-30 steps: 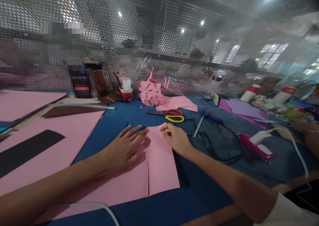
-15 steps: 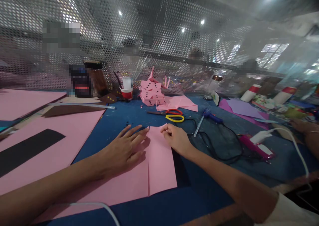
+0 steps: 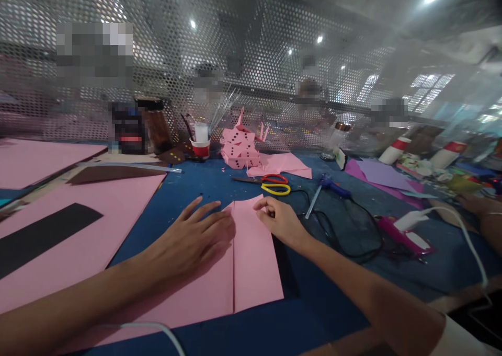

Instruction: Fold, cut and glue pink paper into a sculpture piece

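Observation:
A sheet of pink paper [image 3: 257, 262] lies before me with a straight crease running from its far edge to its near edge. My left hand [image 3: 196, 236] rests on the paper to the left of the crease, fingers spread out. At the far right corner of the creased strip, my right hand [image 3: 280, 217] has its thumb and forefinger curled together on the paper's edge. The strip's right side is slightly raised over the blue table [image 3: 219, 340], with a dark shadow beside it.
Scissors [image 3: 275, 188] with red and yellow handles and a blue glue gun [image 3: 333, 185] with its black cord lie beyond my hands. A pink paper model [image 3: 239, 147] stands behind. More pink sheets [image 3: 129, 209] are at left, a magenta power strip [image 3: 403, 234] at right.
The strip's near right corner has shifted slightly right and toward me. My left hand has slid a little left and nearer; my right hand keeps its hold on the edge.

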### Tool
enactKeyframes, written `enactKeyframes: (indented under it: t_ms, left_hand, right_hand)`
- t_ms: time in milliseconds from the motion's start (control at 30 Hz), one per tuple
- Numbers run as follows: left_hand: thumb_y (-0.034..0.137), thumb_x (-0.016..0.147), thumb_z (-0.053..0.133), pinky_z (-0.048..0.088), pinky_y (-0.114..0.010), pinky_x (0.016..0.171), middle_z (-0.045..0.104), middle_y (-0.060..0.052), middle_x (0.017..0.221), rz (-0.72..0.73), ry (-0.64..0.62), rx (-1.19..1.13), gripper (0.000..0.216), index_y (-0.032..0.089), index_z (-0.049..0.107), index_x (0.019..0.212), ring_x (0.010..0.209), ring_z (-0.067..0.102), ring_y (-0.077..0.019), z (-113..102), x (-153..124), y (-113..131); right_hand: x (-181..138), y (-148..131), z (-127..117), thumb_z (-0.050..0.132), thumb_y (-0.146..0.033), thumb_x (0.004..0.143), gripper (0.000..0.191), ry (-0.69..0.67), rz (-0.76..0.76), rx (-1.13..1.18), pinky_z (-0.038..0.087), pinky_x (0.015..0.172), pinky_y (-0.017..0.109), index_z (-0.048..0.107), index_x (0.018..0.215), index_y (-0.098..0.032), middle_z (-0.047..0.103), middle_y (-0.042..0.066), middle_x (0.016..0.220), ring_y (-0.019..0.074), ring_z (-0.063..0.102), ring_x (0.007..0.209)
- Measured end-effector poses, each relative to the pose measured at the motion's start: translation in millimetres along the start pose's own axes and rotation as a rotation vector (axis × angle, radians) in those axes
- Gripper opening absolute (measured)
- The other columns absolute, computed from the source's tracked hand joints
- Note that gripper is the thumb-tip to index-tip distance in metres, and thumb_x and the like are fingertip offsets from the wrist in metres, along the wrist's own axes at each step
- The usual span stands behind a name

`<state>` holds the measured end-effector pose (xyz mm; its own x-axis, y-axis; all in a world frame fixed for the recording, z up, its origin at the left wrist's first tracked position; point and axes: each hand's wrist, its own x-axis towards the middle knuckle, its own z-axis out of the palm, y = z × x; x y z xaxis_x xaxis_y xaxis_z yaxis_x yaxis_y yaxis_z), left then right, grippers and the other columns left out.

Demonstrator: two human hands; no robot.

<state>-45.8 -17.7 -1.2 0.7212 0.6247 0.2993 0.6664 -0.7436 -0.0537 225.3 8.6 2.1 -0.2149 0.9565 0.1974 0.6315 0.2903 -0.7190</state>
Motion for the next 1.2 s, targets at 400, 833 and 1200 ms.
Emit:
enactKeyframes:
  t_ms: [400, 833, 1200]
  left_hand:
    - [0.041, 0.104, 0.047, 0.011, -0.055, 0.127, 0.06, -0.005, 0.15, 0.003, -0.05, 0.013, 0.04, 0.028, 0.059, 0.14, 0.148, 0.041, -0.0326, -3.3, -0.4, 5.1]
    - [0.041, 0.107, 0.044, 0.011, -0.05, 0.129, 0.056, -0.003, 0.156, 0.031, -0.015, 0.025, 0.048, 0.03, 0.049, 0.153, 0.151, 0.038, -0.0278, -8.9, -4.8, 4.4]
    - [0.043, 0.108, 0.044, 0.011, -0.045, 0.129, 0.04, -0.003, 0.166, 0.07, -0.071, 0.028, 0.058, 0.031, 0.03, 0.163, 0.154, 0.035, -0.0245, -11.5, -28.7, 9.8]
  right_hand:
    - [-2.9, -0.3, 5.0, 0.057, -0.016, 0.087, 0.016, -0.037, 0.009, -0.009, 0.041, 0.065, 0.026, 0.069, 0.094, -0.022, 0.068, -0.003, 0.077, 0.0148, 0.063, 0.07]
    - [-11.6, -2.8, -4.9, 0.065, -0.031, 0.091, 0.019, -0.051, -0.042, 0.01, 0.036, 0.062, 0.026, 0.072, 0.107, -0.023, 0.058, -0.005, 0.067, 0.0133, 0.054, 0.062]
    - [-8.5, -1.3, -3.9, 0.064, -0.025, 0.089, 0.013, -0.04, -0.006, -0.03, 0.033, 0.058, 0.026, 0.074, 0.097, -0.022, 0.057, -0.005, 0.064, 0.0123, 0.052, 0.059]
